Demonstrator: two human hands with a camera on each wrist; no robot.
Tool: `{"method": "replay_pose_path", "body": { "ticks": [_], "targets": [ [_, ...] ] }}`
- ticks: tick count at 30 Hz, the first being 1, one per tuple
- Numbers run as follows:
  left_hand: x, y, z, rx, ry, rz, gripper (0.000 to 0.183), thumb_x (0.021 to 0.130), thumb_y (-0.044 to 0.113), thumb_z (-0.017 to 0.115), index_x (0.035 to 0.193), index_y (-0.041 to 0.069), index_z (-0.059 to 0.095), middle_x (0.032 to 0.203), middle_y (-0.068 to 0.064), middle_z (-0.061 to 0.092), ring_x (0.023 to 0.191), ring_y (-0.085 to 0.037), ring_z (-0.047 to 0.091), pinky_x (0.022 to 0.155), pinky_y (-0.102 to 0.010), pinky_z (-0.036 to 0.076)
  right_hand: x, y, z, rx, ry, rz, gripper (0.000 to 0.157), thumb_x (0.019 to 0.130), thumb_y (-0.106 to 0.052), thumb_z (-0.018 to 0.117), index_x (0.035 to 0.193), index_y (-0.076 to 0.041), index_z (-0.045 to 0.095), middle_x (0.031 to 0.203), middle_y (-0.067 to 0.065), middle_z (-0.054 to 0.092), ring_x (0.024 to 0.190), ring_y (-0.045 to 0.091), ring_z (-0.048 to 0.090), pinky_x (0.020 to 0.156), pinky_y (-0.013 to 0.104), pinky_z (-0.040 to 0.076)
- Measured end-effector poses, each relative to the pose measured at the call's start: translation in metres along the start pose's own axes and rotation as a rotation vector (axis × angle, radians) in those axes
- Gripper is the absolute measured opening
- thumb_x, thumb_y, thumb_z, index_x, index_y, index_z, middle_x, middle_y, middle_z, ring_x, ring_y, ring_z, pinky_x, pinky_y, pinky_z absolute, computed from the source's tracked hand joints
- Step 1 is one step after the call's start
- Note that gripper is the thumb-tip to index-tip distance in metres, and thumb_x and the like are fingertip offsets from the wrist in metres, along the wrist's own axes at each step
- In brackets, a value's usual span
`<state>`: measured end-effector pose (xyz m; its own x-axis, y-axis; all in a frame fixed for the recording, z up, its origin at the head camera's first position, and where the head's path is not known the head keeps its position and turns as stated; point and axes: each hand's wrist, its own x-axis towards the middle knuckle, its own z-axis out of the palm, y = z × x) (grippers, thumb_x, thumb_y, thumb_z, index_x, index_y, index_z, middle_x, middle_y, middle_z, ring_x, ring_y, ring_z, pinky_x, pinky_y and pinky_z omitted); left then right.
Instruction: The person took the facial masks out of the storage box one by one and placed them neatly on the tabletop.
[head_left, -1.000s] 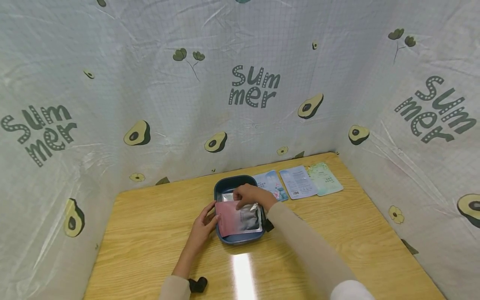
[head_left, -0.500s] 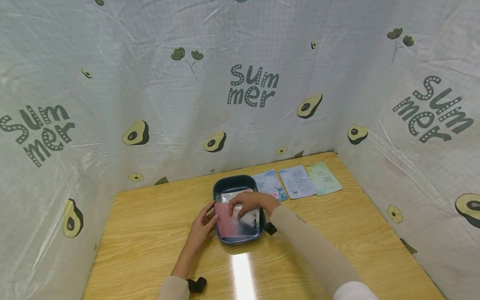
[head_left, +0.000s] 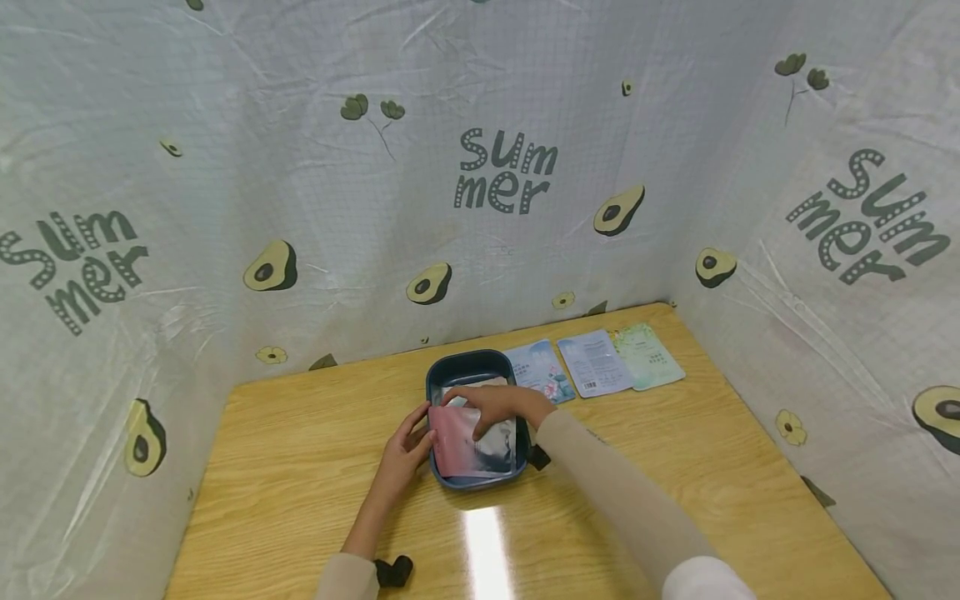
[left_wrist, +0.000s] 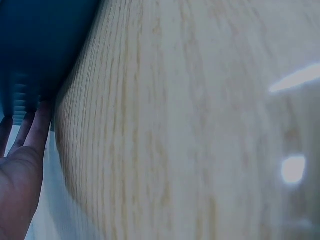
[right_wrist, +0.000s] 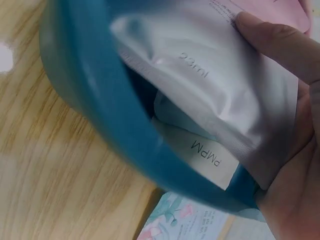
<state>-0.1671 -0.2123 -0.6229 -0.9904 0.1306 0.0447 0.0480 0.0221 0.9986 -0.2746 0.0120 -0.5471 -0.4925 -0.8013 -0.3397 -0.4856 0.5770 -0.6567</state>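
Observation:
A dark blue plastic tub point(head_left: 480, 483) stands mid-table. Over its opening, my right hand point(head_left: 491, 404) holds a pink-and-silver sheet mask packet point(head_left: 456, 446), thumb on top and fingers underneath. "23ml" is printed on the silver part of the packet point(right_wrist: 195, 65) in the right wrist view. Below it in the tub lie other packets, among them a pale one marked "PMPM" point(right_wrist: 200, 155). My left hand point(head_left: 401, 458) touches the tub's left side; its fairly straight fingers rest against the outer wall point(left_wrist: 45, 45) in the left wrist view.
Behind the tub to the right, three flat packets lie in a row: a blue floral one point(head_left: 542, 367), a pale lilac one point(head_left: 595, 362) and a green one point(head_left: 647, 357). The wooden table point(head_left: 300, 467) meets a patterned curtain point(head_left: 337, 208) at the back and sides.
My right hand has shifted left across the packet and its fingers now reach over the far edge. The packet has settled slightly lower and left. The left hand stays at the tub.

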Motion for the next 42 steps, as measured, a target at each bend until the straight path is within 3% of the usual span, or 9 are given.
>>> {"method": "replay_pose_path", "body": {
  "ticks": [6,16,24,33,37,42],
  "targets": [
    [0.001,0.0,0.0,-0.005,0.007,-0.01,0.057,0.103,0.016,0.062,0.156,0.015,0.042,0.161,-0.012,0.036,0.14,-0.037,0.047,0.096,-0.024,0.052,-0.007,0.001,-0.007,0.021,0.008,0.013,0.071,0.09,-0.012,0.079,0.151,-0.024,0.044,0.159,0.005,0.041,0.141,0.027,0.045,0.111,0.043,0.044],
    [0.001,-0.001,0.001,0.062,0.02,0.005,0.056,0.102,0.021,0.064,0.155,0.019,0.044,0.162,-0.012,0.036,0.139,-0.035,0.049,0.097,-0.022,0.051,-0.017,0.015,-0.021,0.001,0.109,-0.076,0.08,0.089,-0.008,0.079,0.156,-0.031,0.042,0.159,0.003,0.042,0.133,0.021,0.05,0.099,0.037,0.05],
    [0.001,-0.002,0.0,0.028,-0.002,0.012,0.056,0.103,0.018,0.062,0.156,0.018,0.042,0.163,-0.012,0.034,0.14,-0.037,0.046,0.098,-0.021,0.051,-0.036,0.021,-0.033,0.125,0.181,-0.066,0.08,0.093,-0.01,0.075,0.158,-0.035,0.035,0.161,0.001,0.039,0.141,0.021,0.044,0.098,0.035,0.05],
    [0.001,-0.002,0.0,0.023,-0.008,0.005,0.056,0.103,0.018,0.062,0.156,0.019,0.042,0.163,-0.011,0.033,0.14,-0.036,0.047,0.098,-0.022,0.05,-0.054,0.027,-0.034,0.189,0.297,-0.069,0.08,0.094,-0.013,0.074,0.159,-0.036,0.033,0.16,0.002,0.04,0.14,0.021,0.045,0.096,0.037,0.049],
    [0.001,-0.002,0.001,0.037,-0.002,0.008,0.056,0.103,0.019,0.062,0.155,0.019,0.043,0.162,-0.011,0.035,0.139,-0.036,0.048,0.099,-0.022,0.05,-0.061,0.035,-0.033,0.205,0.347,-0.073,0.081,0.094,-0.016,0.074,0.158,-0.042,0.033,0.16,-0.003,0.039,0.141,0.02,0.043,0.099,0.039,0.048],
    [0.001,-0.001,0.002,0.034,0.004,0.011,0.057,0.103,0.018,0.063,0.156,0.016,0.042,0.162,-0.013,0.036,0.138,-0.038,0.048,0.096,-0.02,0.051,-0.071,0.043,-0.033,0.244,0.374,-0.081,0.078,0.095,-0.02,0.074,0.157,-0.044,0.033,0.16,-0.003,0.04,0.139,0.023,0.046,0.1,0.042,0.048]
  ]
}}
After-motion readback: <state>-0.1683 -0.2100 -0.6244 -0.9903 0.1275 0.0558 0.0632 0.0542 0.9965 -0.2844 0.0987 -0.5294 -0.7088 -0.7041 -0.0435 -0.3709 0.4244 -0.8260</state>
